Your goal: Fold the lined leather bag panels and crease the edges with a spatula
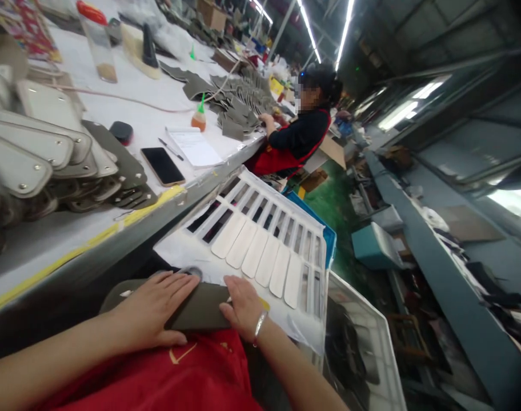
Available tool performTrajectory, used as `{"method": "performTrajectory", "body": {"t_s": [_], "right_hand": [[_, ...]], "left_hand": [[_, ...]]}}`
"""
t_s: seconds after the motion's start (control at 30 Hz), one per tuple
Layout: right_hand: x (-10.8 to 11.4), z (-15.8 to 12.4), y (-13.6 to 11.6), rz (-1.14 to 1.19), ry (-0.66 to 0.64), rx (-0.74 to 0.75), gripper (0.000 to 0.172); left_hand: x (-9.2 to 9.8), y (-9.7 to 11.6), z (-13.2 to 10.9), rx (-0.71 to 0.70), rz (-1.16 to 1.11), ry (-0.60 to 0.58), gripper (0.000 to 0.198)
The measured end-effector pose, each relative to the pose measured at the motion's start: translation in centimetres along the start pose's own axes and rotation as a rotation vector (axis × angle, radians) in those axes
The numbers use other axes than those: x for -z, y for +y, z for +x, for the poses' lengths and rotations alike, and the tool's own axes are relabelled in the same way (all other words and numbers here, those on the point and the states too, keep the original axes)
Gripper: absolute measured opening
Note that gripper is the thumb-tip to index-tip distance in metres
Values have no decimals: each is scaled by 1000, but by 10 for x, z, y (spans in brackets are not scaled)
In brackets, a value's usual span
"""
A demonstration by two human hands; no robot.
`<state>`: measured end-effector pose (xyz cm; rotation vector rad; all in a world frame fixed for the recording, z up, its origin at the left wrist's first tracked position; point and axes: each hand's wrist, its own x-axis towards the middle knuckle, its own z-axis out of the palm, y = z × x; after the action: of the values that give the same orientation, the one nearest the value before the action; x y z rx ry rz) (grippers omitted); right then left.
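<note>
An olive-grey flat panel (203, 305) with rounded ends lies across my lap, over the red apron (192, 371). On its left part, my left hand (151, 308) rests flat with fingers stretched out and the thumb along the near edge. My right hand (245, 311) is curled over the right end, thumb and fingers around it; a bit of yellow shows behind this hand. Just beyond sits a white slatted crate (316, 228), partly covered with white sheet, with several pale rounded strips (258, 257) laid in a row on it.
Left is the worktable (132, 120) with stacked panels (41, 148), a phone (161, 165), a notepad (194, 145), a pen (171, 149) and a glue bottle (198, 119). A co-worker (297, 137) sits farther along it. Another white crate (384, 348) stands at my right.
</note>
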<state>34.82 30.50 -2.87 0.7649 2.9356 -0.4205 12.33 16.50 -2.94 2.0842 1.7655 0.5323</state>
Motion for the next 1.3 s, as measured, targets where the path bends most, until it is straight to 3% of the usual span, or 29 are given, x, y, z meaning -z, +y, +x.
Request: {"method": "performTrajectory", "body": {"t_s": [0.1,0.27,0.53,0.8,0.97,1.1,1.3], "right_hand": [[3,2,-3,-23,0,34,69],[5,9,-20,-19,8,223,84],[-3,9,-30,-48,48,223,76],[-3,-1,-28,-84,28,319,67],[-8,-4,-23,-104,102,405,60],[-5,-1,-25,-115,145,478,60],[-1,10,-39,-102,166,526,61]], "left_hand": [[-8,0,5,12,53,-32,82],[0,2,8,30,84,-40,70],[5,14,11,41,136,-89,66],[-6,-2,-8,-30,282,-64,86],[-4,-9,-22,-91,301,36,72],[-4,-9,-30,-242,243,121,46],[-4,-8,-25,-187,171,232,40]]}}
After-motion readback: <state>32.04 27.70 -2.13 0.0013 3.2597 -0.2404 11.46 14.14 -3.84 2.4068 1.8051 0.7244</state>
